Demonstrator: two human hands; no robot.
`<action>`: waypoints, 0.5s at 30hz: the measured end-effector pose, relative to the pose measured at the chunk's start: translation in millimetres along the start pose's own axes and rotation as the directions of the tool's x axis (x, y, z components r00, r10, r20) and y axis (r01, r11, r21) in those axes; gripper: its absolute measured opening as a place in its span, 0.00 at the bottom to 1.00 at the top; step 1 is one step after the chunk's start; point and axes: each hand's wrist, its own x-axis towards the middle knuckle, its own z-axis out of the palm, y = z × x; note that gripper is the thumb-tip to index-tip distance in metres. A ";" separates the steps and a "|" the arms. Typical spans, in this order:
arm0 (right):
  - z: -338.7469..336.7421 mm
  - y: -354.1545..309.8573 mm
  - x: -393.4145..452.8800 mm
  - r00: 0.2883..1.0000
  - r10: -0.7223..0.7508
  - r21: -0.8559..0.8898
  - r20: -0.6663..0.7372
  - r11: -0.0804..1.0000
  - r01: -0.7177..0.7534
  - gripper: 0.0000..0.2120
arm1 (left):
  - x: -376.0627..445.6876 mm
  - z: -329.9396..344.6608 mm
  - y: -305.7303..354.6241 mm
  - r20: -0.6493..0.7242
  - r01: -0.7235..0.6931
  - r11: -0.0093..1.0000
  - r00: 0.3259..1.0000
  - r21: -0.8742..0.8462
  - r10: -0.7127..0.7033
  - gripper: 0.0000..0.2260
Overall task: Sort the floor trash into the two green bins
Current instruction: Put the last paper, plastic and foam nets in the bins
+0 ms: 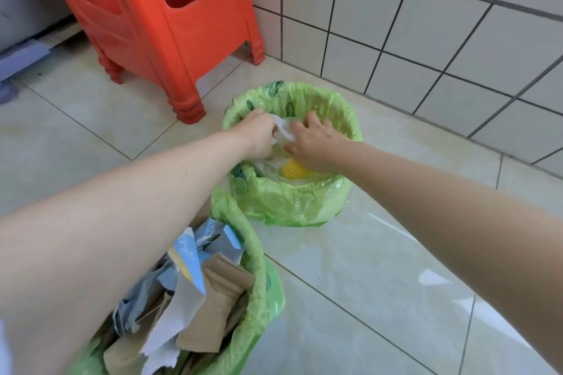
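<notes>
Left hand pinches white tissue; right hand spread, hiding far bin contents.

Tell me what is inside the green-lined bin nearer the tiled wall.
In the far green-lined bin: white crumpled paper gripped by the left hand, a yellow mesh piece. The right hand covers the rest.
</notes>
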 end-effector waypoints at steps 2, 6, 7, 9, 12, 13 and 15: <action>0.5 2.3 2.5 0.998 0.012 -0.069 0.063 0.998 -0.008 0.24 | 4.3 3.0 1.0 0.066 -0.038 0.994 0.997 0.098 0.031 0.21; 5.4 2.8 12.0 0.987 0.041 -0.166 0.156 0.986 -0.014 0.24 | 14.1 13.1 2.5 0.197 -0.091 0.964 0.979 0.248 0.042 0.16; 6.3 2.5 13.6 0.983 0.044 -0.189 0.178 0.982 -0.009 0.24 | 16.4 15.5 2.9 0.234 -0.098 0.957 0.972 0.275 0.032 0.16; 6.8 2.7 16.6 0.976 0.038 -0.217 0.215 0.976 0.010 0.23 | 19.3 18.8 2.5 0.279 -0.109 0.948 0.960 0.299 0.022 0.17; 3.3 4.7 19.6 0.960 0.017 -0.245 0.279 0.968 0.054 0.24 | 19.6 20.4 4.8 0.317 -0.113 0.946 0.948 0.303 0.011 0.20; 1.8 5.4 20.5 0.956 0.007 -0.246 0.294 0.967 0.069 0.24 | 18.5 20.1 6.2 0.327 -0.105 0.950 0.945 0.294 0.003 0.19; -1.4 5.1 22.5 0.953 -0.003 -0.230 0.302 0.970 0.076 0.23 | 15.1 17.8 8.9 0.344 -0.076 0.965 0.939 0.253 -0.017 0.19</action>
